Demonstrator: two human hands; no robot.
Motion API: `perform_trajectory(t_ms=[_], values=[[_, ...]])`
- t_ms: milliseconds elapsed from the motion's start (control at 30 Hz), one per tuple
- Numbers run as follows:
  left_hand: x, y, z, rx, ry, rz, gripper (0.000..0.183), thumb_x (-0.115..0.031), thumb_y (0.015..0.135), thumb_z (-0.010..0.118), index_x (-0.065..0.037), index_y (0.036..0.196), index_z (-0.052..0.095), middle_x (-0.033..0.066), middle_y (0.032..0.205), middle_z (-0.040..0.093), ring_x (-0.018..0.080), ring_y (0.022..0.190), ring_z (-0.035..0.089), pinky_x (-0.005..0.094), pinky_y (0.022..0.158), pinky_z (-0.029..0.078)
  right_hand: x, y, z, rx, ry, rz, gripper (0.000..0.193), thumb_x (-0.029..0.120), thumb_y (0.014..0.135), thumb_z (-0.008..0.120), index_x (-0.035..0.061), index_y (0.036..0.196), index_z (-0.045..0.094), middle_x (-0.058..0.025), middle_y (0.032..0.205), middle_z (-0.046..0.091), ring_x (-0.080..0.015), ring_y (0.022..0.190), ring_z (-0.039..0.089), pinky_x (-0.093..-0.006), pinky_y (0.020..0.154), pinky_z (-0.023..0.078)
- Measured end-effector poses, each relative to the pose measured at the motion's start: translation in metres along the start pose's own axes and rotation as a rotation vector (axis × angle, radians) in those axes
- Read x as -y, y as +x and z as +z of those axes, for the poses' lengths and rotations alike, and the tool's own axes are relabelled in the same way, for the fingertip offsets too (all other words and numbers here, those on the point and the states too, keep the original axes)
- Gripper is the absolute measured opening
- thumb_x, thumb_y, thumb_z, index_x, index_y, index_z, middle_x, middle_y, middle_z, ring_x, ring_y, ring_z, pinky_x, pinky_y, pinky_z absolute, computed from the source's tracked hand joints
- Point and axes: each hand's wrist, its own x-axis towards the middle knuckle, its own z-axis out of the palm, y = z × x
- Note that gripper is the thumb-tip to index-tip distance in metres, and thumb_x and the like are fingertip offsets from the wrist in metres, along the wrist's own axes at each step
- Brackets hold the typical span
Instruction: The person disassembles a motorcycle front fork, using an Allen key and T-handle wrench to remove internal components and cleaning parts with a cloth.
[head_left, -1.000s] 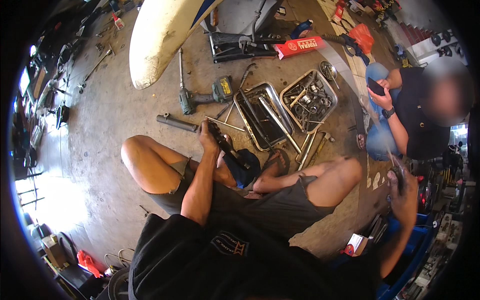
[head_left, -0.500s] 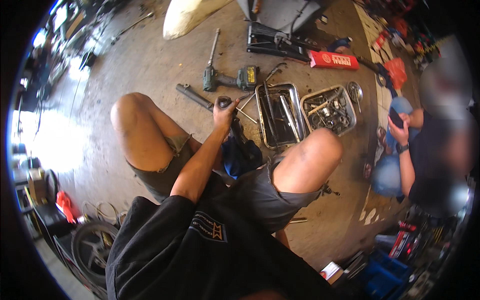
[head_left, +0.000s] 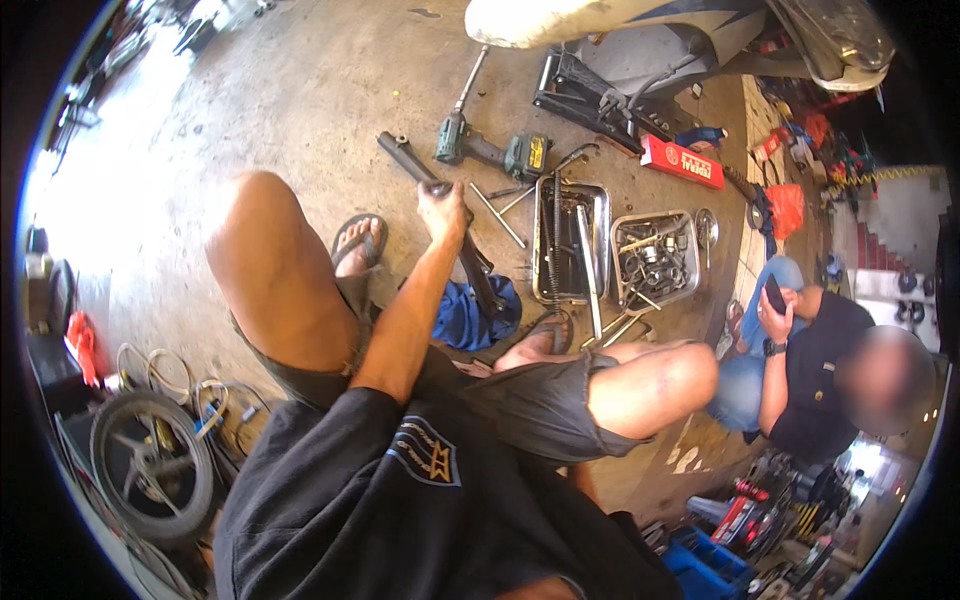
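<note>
My left hand (head_left: 443,214) is closed around the upper end of a dark motorcycle fork leg (head_left: 478,276), which slants down onto a crumpled blue cloth (head_left: 450,318) between my feet. Just beyond that hand, another dark fork tube (head_left: 400,153) lies on the floor. To the right, a metal tray (head_left: 542,215) holds a long coil spring (head_left: 556,240) and a bright metal tube (head_left: 586,250). A T-handle wrench (head_left: 505,216) lies between the hand and this tray. Part of my right forearm (head_left: 583,480) shows below my right thigh; its hand is hidden.
A green cordless impact wrench (head_left: 490,150) lies ahead, near a red box (head_left: 682,163) and a motorcycle (head_left: 620,20). A second tray (head_left: 690,275) holds small metal parts. At right sits a person (head_left: 820,350) with a phone. A wheel (head_left: 150,465) is at lower left.
My view has shifted, bringing more of the motorcycle and both my feet into sight. My left hand keeps hold of the fork leg. The seated person still holds the phone.
</note>
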Motion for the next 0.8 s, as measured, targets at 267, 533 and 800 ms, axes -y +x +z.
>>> perform_trajectory(t_ms=[267, 533, 800], values=[[0.101, 0.073, 0.007, -0.247, -0.041, -0.085, 0.049, -0.015, 0.077, 0.075, -0.001, 0.115, 0.047, 0.0112, 0.071, 0.061, 0.0194, 0.047, 0.053, 0.0331, 0.041, 0.046, 0.151, 0.072, -0.093, -0.222, -0.020, -0.309, 0.024, 0.015, 0.087, 0.055, 0.0039, 0.107, 0.061, -0.0191, 0.100, 0.060, -0.0325, 0.093, 0.056, -0.0424, 0.083, 0.045], [0.055, 0.025, -0.004, -0.041, -0.052, -0.054, 0.043, -0.024, 0.071, 0.076, -0.004, 0.103, 0.056, 0.0150, 0.083, 0.066, 0.0257, 0.078, 0.065, 0.0392, 0.076, 0.051, 0.360, 0.172, -0.062, -0.157, -0.241, -1.023, 0.030, 0.014, 0.085, 0.056, 0.0052, 0.113, 0.063, -0.0195, 0.108, 0.063, -0.0345, 0.104, 0.058, -0.0451, 0.091, 0.046], [0.023, 0.001, -0.042, 0.166, -0.266, -0.165, 0.027, -0.016, 0.079, 0.073, -0.009, 0.095, 0.052, 0.0016, 0.070, 0.057, 0.0101, 0.055, 0.054, 0.0255, 0.043, 0.045, 0.435, 0.252, 0.039, -0.115, -1.145, -1.395, 0.034, 0.016, 0.091, 0.042, 0.0083, 0.118, 0.061, -0.0139, 0.119, 0.062, -0.0280, 0.113, 0.057, -0.0482, 0.103, 0.038]])
